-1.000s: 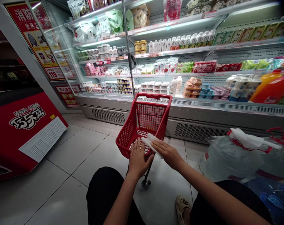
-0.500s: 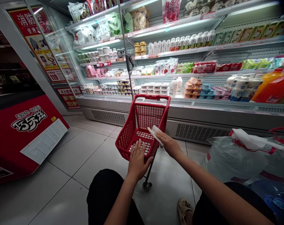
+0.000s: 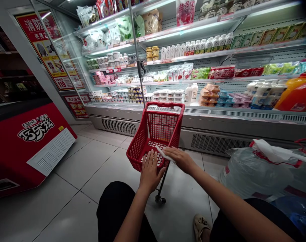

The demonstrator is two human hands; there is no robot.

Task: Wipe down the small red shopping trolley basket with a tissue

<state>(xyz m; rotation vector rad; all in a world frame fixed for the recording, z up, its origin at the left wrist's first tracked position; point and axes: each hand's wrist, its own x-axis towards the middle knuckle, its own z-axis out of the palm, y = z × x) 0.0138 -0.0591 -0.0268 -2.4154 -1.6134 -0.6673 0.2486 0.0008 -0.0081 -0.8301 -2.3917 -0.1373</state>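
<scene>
A red plastic shopping cart (image 3: 163,117) with a lattice basket stands in front of me. My left hand (image 3: 150,173) lies flat against the near rim of the basket, its fingers stretched out together and pointing inward. In my right hand (image 3: 180,159) is a folded white cloth or tissue (image 3: 165,155), held under the fingers at the basket's right side wall. Part of the cloth is hidden by those fingers and blurred. The cart's metal leg and a caster wheel (image 3: 160,199) show beneath the basket.
Behind the cart runs a refrigerated display case (image 3: 205,131) with shelves of dairy goods and drinks. To the left is a red freezer (image 3: 11,148). Wrapped large water bottles (image 3: 259,171) stand at the right. My legs and one clog (image 3: 200,226) flank the cart on the tiled floor.
My right hand has slid the white cloth down and nearer along the basket's right side. My left hand keeps its place on the near rim. The whole view has shifted slightly.
</scene>
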